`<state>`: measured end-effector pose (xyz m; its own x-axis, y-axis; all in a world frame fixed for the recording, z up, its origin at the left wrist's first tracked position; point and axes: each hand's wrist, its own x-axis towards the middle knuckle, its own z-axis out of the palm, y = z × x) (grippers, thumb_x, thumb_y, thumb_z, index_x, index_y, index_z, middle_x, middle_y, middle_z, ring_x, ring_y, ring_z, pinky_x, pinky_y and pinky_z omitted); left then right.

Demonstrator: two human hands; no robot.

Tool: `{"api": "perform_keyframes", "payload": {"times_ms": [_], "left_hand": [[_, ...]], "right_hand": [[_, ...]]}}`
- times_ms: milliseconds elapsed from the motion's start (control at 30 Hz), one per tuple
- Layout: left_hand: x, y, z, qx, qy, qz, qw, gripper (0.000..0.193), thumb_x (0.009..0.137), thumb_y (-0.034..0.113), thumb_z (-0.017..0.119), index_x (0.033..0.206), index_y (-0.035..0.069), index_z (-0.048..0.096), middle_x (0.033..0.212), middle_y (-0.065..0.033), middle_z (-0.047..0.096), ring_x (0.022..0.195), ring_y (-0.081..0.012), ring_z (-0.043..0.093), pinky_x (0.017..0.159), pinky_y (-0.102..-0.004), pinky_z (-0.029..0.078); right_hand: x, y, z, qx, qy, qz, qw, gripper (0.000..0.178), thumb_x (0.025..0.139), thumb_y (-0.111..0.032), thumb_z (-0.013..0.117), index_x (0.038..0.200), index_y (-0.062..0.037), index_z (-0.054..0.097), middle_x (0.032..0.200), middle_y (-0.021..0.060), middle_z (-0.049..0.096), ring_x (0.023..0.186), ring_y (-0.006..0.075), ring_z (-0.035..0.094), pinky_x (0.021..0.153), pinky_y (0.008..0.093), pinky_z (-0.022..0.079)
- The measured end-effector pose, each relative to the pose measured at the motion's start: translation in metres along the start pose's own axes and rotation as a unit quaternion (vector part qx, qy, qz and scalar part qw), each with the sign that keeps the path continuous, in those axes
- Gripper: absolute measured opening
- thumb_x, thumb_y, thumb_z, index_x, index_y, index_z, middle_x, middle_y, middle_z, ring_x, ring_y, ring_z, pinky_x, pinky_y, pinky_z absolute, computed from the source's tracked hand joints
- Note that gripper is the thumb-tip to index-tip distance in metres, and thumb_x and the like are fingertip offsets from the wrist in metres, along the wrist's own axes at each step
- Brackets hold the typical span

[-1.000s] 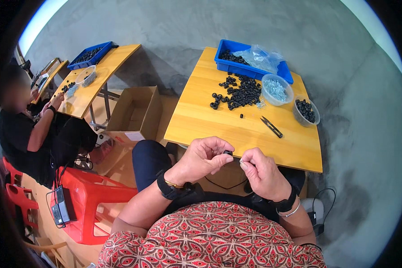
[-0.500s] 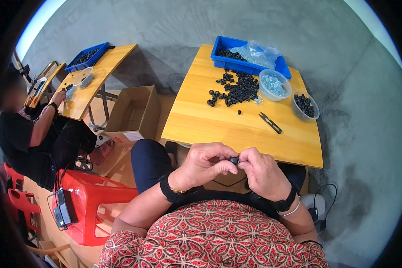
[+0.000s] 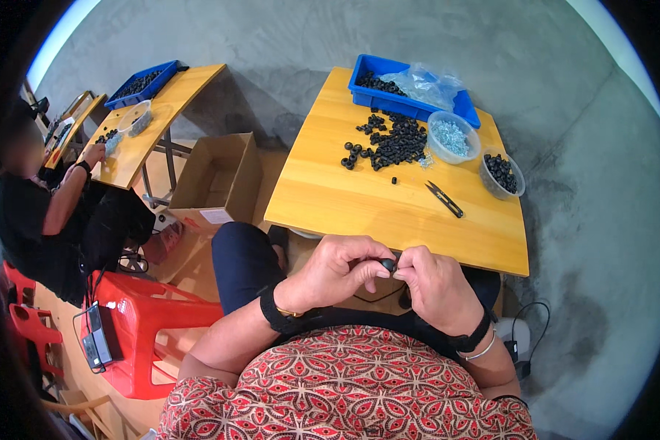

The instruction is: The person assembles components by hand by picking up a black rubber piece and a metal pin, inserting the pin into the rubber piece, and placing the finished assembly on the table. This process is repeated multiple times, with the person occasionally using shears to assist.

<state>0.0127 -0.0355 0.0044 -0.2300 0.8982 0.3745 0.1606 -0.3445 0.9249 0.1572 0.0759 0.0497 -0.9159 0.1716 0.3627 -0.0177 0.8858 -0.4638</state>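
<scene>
My left hand [image 3: 339,268] pinches a small round black part [image 3: 388,264] between thumb and forefinger, just off the table's near edge. Against the right side of that part, my right hand [image 3: 434,284] is closed, thumb pressed to forefinger. Whatever its fingertips hold is too small to make out. On the yellow table [image 3: 323,194] ahead lie a spread of small black parts [image 3: 400,143], one lone black part [image 3: 394,180] and black thread snips [image 3: 445,199]. A tub of small clear bits [image 3: 451,137] and a tub of black parts [image 3: 501,174] stand at the right.
A blue tray [image 3: 392,105] with black parts and a clear plastic bag stands at the table's far side. Left of the table are an open cardboard box [image 3: 216,180] and a red stool [image 3: 136,330]. Another person [image 3: 44,205] sits working at a second table [image 3: 165,121].
Both hands keep their pinch on the small black part, which has shifted slightly right and turned a little. The whole view has moved slightly.
</scene>
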Motion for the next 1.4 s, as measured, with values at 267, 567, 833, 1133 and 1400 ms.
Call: {"api": "perform_keyframes", "payload": {"times_ms": [267,567,833,1133,1400], "left_hand": [[-0.003,-0.01,0.003,-0.194,-0.016,-0.082,0.977,0.011,0.084,0.005,0.056,0.092,-0.001,0.058,0.075,-0.0044,0.06,0.058,-0.0093,0.06,0.052,-0.0196,0.048],[-0.003,-0.031,-0.02,-0.46,-0.012,-0.147,0.876,0.019,0.086,0.012,0.053,0.099,-0.002,0.055,0.082,-0.0093,0.058,0.064,-0.0145,0.058,0.057,-0.0265,0.052],[-0.002,-0.032,-0.025,-0.497,-0.032,-0.136,0.856,0.018,0.087,0.014,0.052,0.099,0.0,0.055,0.086,-0.0096,0.057,0.067,-0.0137,0.057,0.06,-0.0271,0.051],[0.003,-0.015,-0.025,-0.43,-0.021,-0.163,0.888,0.015,0.086,0.01,0.052,0.096,-0.001,0.056,0.084,-0.0101,0.059,0.071,-0.0142,0.058,0.061,-0.0293,0.053],[0.004,-0.013,-0.016,-0.424,-0.016,-0.185,0.887,0.016,0.086,0.01,0.054,0.097,0.0,0.057,0.083,-0.0067,0.06,0.07,-0.0117,0.058,0.062,-0.0269,0.053]], "right_hand": [[0.007,0.001,0.004,0.056,-0.004,0.003,0.998,0.012,0.08,-0.005,0.054,0.082,-0.0015,0.043,0.065,0.0142,0.053,0.06,0.033,0.055,0.053,0.0373,0.043],[0.002,0.039,0.021,0.127,0.064,0.121,0.982,0.01,0.083,0.0,0.041,0.093,0.0017,0.043,0.079,0.017,0.053,0.07,0.026,0.055,0.063,0.0322,0.043],[-0.003,0.012,0.01,0.511,0.042,0.203,0.834,0.015,0.093,-0.016,0.041,0.096,-0.0017,0.045,0.072,0.0006,0.046,0.053,0.0024,0.034,0.046,0.0158,0.03],[0.009,0.031,0.014,0.682,-0.001,0.207,0.701,0.04,0.089,-0.014,0.047,0.124,0.0035,0.038,0.083,0.0032,0.042,0.068,0.0105,0.04,0.058,0.0246,0.037],[0.004,0.035,0.017,0.663,-0.022,0.146,0.734,0.034,0.088,-0.011,0.05,0.117,0.0022,0.04,0.09,0.0134,0.053,0.065,0.0137,0.05,0.058,0.0294,0.047]]}}
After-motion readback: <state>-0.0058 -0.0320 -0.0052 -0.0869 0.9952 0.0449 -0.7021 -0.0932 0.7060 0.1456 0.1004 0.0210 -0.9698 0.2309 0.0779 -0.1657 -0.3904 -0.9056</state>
